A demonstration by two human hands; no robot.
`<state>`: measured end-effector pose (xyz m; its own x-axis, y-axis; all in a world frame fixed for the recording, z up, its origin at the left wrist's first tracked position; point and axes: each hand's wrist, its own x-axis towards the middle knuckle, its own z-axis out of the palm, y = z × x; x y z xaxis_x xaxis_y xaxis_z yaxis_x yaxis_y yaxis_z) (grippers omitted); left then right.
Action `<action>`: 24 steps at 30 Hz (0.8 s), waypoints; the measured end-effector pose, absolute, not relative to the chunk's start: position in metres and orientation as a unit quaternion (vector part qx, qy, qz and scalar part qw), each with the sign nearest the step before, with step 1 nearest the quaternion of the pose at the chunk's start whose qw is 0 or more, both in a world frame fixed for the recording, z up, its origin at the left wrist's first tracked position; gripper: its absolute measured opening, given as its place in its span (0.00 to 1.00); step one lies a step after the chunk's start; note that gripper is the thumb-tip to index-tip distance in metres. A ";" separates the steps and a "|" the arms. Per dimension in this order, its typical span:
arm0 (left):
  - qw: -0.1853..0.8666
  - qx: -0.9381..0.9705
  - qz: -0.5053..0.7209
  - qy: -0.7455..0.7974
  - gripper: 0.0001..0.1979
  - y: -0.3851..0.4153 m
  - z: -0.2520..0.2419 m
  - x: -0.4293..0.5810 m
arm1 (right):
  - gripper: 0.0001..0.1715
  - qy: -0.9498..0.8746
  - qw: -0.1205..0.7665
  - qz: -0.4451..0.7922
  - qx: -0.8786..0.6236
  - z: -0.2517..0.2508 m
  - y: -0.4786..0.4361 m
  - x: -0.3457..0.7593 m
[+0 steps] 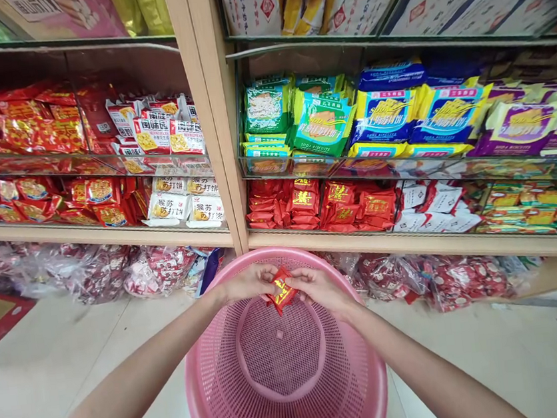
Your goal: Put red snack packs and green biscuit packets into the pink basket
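Observation:
Between my two hands is a small red snack packet [282, 290] with gold lettering, held over the far part of a pink plastic basket [199, 392]. My left hand [251, 282] pinches the packet's left side. On its right side, the fingertips of my right hand [320, 290] grip the edge. The perforated bottom of the basket shows below the hands. Similar red packets [302, 199] lie in the lowest shelf bin just beyond the basket.
Wooden shelves [223, 141] with glass fronts hold green biscuit packs [323, 120], blue and yellow packs [383, 116], purple packs [521, 128] and white packets [168, 208]. Under them, plastic bags of red packets [467, 278] rest on the tiled floor [475, 347].

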<state>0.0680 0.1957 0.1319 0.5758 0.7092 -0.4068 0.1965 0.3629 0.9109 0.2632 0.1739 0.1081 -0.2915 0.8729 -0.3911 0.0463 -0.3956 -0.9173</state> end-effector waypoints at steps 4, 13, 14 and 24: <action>0.727 0.396 0.296 0.476 0.22 0.195 0.124 0.067 | 0.15 -0.398 0.337 0.669 -0.530 0.100 0.174 0.261; 0.658 0.324 0.429 0.528 0.13 0.186 0.095 0.077 | 0.09 -0.402 0.333 0.614 -0.592 0.091 0.175 0.252; 0.653 0.326 0.433 0.529 0.13 0.184 0.093 0.078 | 0.10 -0.409 0.331 0.607 -0.596 0.090 0.175 0.251; 0.616 0.362 0.424 0.556 0.07 0.176 0.084 0.079 | 0.13 -0.488 0.302 0.535 -0.620 0.082 0.181 0.251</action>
<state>0.0787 0.1762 0.0837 0.0223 0.9256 -0.3778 -0.1206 0.3776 0.9181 0.2512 0.1814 0.0820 -0.0492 0.9282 -0.3689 0.2829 -0.3413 -0.8964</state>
